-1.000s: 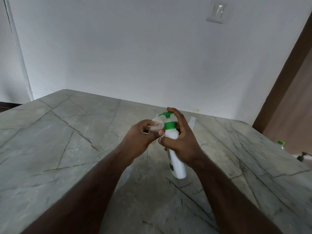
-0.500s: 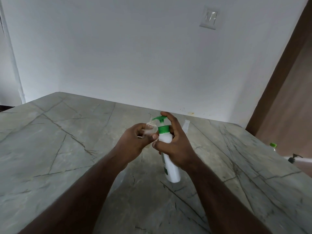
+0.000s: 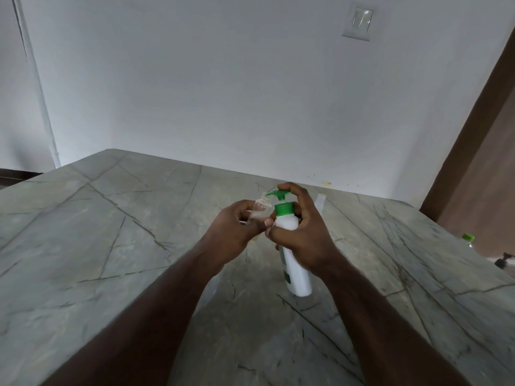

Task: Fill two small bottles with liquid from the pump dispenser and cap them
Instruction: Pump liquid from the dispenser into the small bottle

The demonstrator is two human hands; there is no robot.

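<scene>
Green-capped and white-bodied, the pump dispenser is standing just right of the frame's centre on the grey veined stone table, leaning slightly toward the upper left. The right hand is wrapping around its upper body, thumb lying across the front below the green collar, while the index finger is curling over the top of the green pump head. The pump's spout is pointing to the left, its tip sitting right at the open mouth of a small clear bottle. The left hand is gripping that bottle, fingers and thumb curled round its lower part, holding it tilted with its threaded neck up against the spout. How much liquid is lying inside cannot be told.

A second small clear bottle is peeking out behind the right hand, standing on the table nearer the wall. At the right edge of the frame, beyond the table, a green-capped bottle and a dark pump nozzle are showing. A light switch plate is sitting on the white wall at the upper right.
</scene>
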